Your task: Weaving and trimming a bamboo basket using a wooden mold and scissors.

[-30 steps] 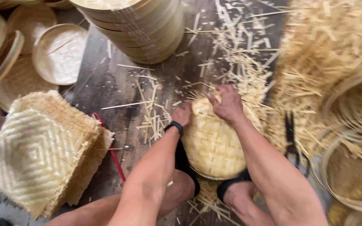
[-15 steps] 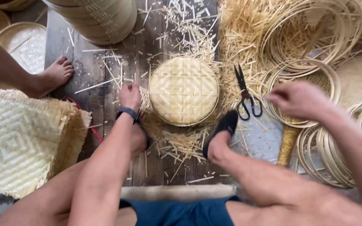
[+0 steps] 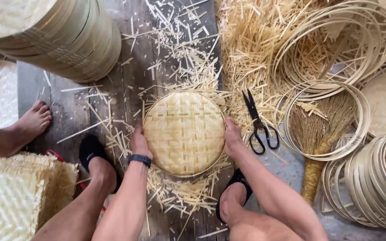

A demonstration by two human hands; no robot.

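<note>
A round woven bamboo tray [image 3: 184, 132] lies on the dark wooden floor between my feet, on a litter of bamboo trimmings. My left hand [image 3: 139, 143], with a black band at the wrist, grips its left rim. My right hand [image 3: 232, 138] grips its right rim. Black scissors [image 3: 259, 122] lie just right of the tray, close to my right hand.
A tall stack of round bamboo frames [image 3: 63, 38] stands at the upper left. Loose bamboo hoops [image 3: 336, 49] and a straw hand broom [image 3: 318, 147] lie at the right. A pile of square woven mats [image 3: 10, 201] sits lower left. Another person's bare foot [image 3: 30, 122] rests at the left.
My right hand has come back from the hoops at the right to the tray's right rim. My left hand has shifted onto its left rim. The view has moved closer.
</note>
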